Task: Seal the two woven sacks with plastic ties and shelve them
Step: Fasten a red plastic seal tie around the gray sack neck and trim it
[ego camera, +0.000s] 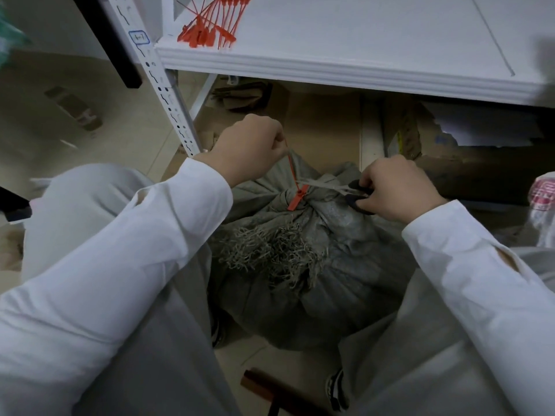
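The grey woven sack [300, 280] sits on the floor in the centre of the frame, wedged between my knees so it can't roll while I work on its neck. A red plastic tie [297, 199] is cinched round the gathered neck just above centre, its lock tab lying against the cloth.

My left hand [249, 145], left of centre, has its fingers [277, 136] curled tight, pinching the tie's free tail and drawing it up and away from the sack. I judge that the tension is there to hold the tail straight for a clean cut. My right hand [396, 187], right of centre, grips the scissors [345, 190]. Its fingers [372, 178] are curled round the dark handle loops, and the blades reach left toward the tail just above the lock. The blades look slightly parted, but I cannot tell whether they touch the tail.

The spare ties [210, 25] lie bundled on the white shelf [330, 67] at the upper left, handy for the second sack, which I cannot pick out here.
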Motion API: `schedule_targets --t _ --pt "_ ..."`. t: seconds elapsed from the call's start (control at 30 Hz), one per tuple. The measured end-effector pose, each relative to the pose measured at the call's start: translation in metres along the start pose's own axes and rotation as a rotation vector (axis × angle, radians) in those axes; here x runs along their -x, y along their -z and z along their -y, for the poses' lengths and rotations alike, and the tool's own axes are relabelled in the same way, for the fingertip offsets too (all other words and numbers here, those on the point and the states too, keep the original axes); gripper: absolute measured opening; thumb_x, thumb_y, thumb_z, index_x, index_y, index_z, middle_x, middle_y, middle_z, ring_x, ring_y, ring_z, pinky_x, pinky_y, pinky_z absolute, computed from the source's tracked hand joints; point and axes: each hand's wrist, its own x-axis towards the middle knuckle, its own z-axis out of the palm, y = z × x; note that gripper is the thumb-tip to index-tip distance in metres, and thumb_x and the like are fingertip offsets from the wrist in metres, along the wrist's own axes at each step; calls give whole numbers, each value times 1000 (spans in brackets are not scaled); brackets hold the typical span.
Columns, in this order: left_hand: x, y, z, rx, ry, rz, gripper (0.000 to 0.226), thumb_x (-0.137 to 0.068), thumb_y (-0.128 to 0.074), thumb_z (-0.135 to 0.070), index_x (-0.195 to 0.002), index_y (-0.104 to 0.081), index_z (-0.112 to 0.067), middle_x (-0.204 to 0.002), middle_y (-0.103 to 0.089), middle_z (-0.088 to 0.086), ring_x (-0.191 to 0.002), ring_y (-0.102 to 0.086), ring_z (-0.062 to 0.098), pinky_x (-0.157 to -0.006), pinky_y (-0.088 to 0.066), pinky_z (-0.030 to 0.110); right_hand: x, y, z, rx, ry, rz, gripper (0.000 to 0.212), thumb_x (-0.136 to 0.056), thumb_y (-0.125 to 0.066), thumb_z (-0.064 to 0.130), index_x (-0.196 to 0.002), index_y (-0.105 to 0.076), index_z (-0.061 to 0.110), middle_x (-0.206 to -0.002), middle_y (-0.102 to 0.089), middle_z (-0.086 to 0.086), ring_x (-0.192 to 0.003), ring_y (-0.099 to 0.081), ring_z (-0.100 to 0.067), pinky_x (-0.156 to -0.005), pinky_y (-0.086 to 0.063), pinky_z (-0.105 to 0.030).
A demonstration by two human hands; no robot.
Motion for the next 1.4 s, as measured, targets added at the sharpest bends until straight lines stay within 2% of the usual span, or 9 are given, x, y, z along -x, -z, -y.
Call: schedule_targets --t 0.1,0.2,0.27,0.43,0.57,0.77,1.0,1.2,1.4 --pt "-3 -1 2 34 -2 -3 25 -95 -58 -31 -110 -66 -12 -103 -67 5 -92 -63 23 -78 -49 34 -1 3 5 66 10 -14 37 -76 -73 48 -97 -72 17 -84 -66 -5 -78 -60 -26 -69 -55 -36" --pt "-7 0 3 77 -22 -23 9 -94 -61 -26 -90 -65 -19 -99 -68 4 -88 -63 23 -80 -53 39 -2 5 10 137 -1 -3 41 -73 -71 54 -92 -71 18 -79 -63 -4 -73 -57 -25 -63 -50 -33" --pt "-7 0 2 85 -46 -35 9 -93 -62 -22 -85 -64 -20 -94 -68 4 -86 -63 22 -79 -54 39 -3 5 13 162 6 7 38 -74 -71 54 -89 -70 19 -78 -62 -4 -71 -55 -24 -59 -42 -30" --pt "-8 1 -1 61 -117 -37 12 -93 -60 -23 -90 -68 -15 -91 -66 2 -84 -62 21 -73 -51 34 -10 -2 27 186 52 -10 36 -74 -69 54 -78 -65 18 -73 -56 -4 -67 -51 -26 -57 -37 -29" --pt "-9 0 -4 25 -152 -42 12 -94 -59 -24 -92 -68 -17 -94 -67 1 -86 -62 22 -76 -54 39 -15 -11 34 226 76 -35 39 -73 -69 54 -81 -63 16 -69 -49 -3 -68 -48 -27 -57 -35 -29" --pt "-10 -3 -3 -12 -159 -36 12 -95 -56 -25 -92 -65 -17 -96 -66 1 -86 -61 22 -67 -44 33 -16 -19 44 302 118 1 40 -74 -71 50 -73 -49 16 -60 -33 0 -65 -45 -26 -58 -34 -29" --pt "-10 -2 -2 14 -138 -19 7 -91 -61 -21 -84 -63 -21 -89 -63 -3 -86 -62 21 -69 -47 34 -15 -21 44 306 123 -22 38 -75 -68 51 -71 -51 18 -60 -35 0 -64 -45 -26 -56 -32 -29" --pt "-11 -3 -2 5 -140 -36 7 -92 -61 -22 -88 -66 -19 -92 -65 -2 -86 -62 20 -68 -45 32 -14 -19 45 246 94 -44 41 -75 -63 59 -76 -56 19 -72 -52 -3 -67 -47 -27 -57 -34 -30" --pt "-11 -5 -2 -2 -138 -22 7 -91 -61 -25 -89 -65 -20 -89 -61 -4 -86 -61 20 -67 -43 31 -13 -20 45 288 66 43 40 -73 -68 55 -74 -54 17 -63 -39 0 -67 -47 -25 -58 -35 -30"
